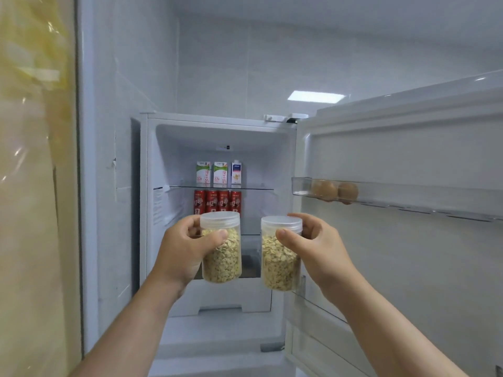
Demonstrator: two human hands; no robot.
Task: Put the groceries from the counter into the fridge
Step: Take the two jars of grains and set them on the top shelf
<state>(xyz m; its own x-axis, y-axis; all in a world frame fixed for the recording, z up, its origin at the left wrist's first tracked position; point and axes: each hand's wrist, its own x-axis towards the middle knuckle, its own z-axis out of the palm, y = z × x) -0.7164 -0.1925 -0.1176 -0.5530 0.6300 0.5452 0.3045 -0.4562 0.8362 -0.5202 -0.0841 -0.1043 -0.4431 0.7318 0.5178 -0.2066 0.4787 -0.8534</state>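
The white fridge (283, 170) stands open ahead of me, its door (408, 148) swung out to the right. My left hand (179, 248) grips a clear plastic jar of oat flakes (221, 257) with a screw lid. My right hand (315, 246) grips a second, matching jar of oats (280, 265). Both jars are upright, held side by side in front of the fridge's lower shelves.
Three cartons (219, 172) stand on the top glass shelf (253, 188). Several red cans (217, 201) line the shelf below. Two brown eggs (334, 191) sit in the clear door tray (408, 198). A yellowish wall panel (32, 186) fills the left.
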